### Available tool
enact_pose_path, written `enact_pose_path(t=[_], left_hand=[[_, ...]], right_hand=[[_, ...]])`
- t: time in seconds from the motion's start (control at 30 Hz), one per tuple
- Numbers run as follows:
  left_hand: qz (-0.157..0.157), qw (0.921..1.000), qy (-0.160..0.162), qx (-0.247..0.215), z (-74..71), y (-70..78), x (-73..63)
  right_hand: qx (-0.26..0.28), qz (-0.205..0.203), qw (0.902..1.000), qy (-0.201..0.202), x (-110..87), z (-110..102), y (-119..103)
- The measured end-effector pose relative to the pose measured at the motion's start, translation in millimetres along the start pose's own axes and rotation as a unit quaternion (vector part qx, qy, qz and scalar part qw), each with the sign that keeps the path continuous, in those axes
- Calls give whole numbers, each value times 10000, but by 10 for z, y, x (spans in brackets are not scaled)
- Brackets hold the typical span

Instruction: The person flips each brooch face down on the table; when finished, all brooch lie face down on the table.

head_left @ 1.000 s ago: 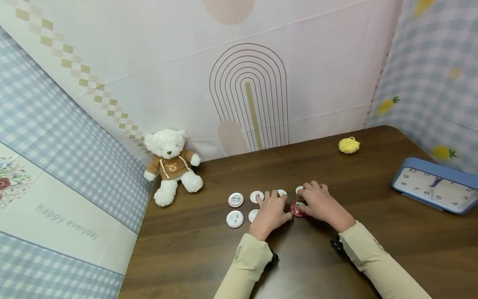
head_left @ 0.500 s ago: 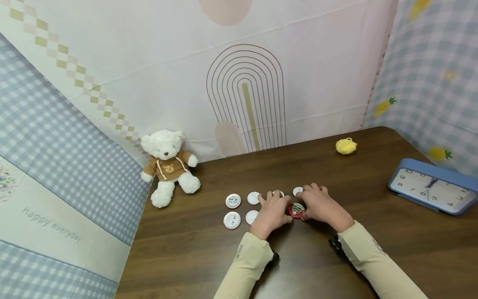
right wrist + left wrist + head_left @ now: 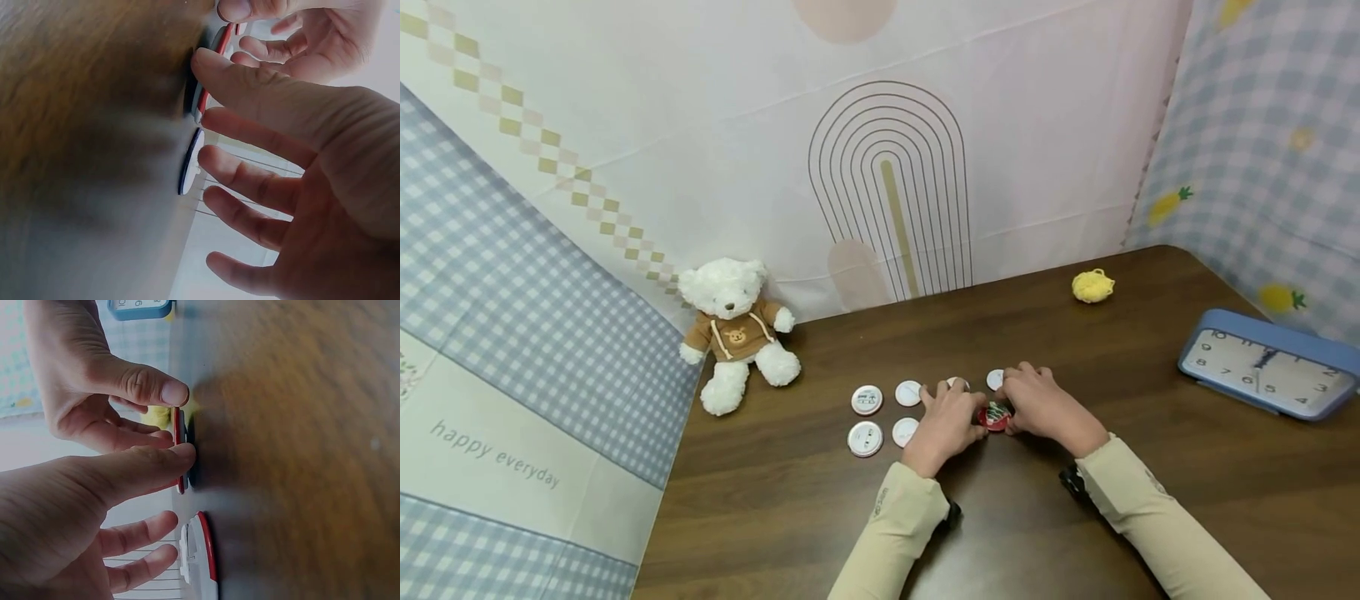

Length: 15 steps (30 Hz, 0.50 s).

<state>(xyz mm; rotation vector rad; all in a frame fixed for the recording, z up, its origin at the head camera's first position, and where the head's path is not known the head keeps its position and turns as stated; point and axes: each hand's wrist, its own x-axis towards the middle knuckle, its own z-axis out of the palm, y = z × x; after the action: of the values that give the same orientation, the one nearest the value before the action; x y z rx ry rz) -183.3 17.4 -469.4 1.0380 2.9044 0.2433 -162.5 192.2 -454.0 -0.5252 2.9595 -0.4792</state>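
A red pin badge with a green and white pattern (image 3: 995, 417) is held between both hands, low over the wooden table. My left hand (image 3: 946, 425) pinches its left edge with thumb and finger; my right hand (image 3: 1047, 408) pinches the right edge. Edge-on in the left wrist view, the red-rimmed badge (image 3: 177, 424) appears just off the tabletop. A white-backed badge with a red rim (image 3: 201, 556) lies below my left fingers there. In the right wrist view, a dark-rimmed badge (image 3: 190, 164) lies beside my spread right fingers.
Several badges lie white back up in two rows, including a left one (image 3: 867, 400) and one by the right hand (image 3: 995, 380). A white teddy bear (image 3: 737, 333) sits at back left. A yellow yarn ball (image 3: 1092, 287) and blue clock (image 3: 1262, 367) stand right.
The right fingers have shifted from over the red badge to its right edge, baring its patterned face. The badge now looks slightly tilted. The head view has shifted a little.
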Motion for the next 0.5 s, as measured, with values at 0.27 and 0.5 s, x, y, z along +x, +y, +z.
enact_pose_path(t=[0.27, 0.5], left_hand=[[88, 9999, -83, -70, -30, -7, -14], [166, 9997, -103, -170, -58, -25, -27]], right_hand=[[136, -82, 9993, -331, -19, -30, 14], [295, -175, 9981, -514, -44, -77, 29]])
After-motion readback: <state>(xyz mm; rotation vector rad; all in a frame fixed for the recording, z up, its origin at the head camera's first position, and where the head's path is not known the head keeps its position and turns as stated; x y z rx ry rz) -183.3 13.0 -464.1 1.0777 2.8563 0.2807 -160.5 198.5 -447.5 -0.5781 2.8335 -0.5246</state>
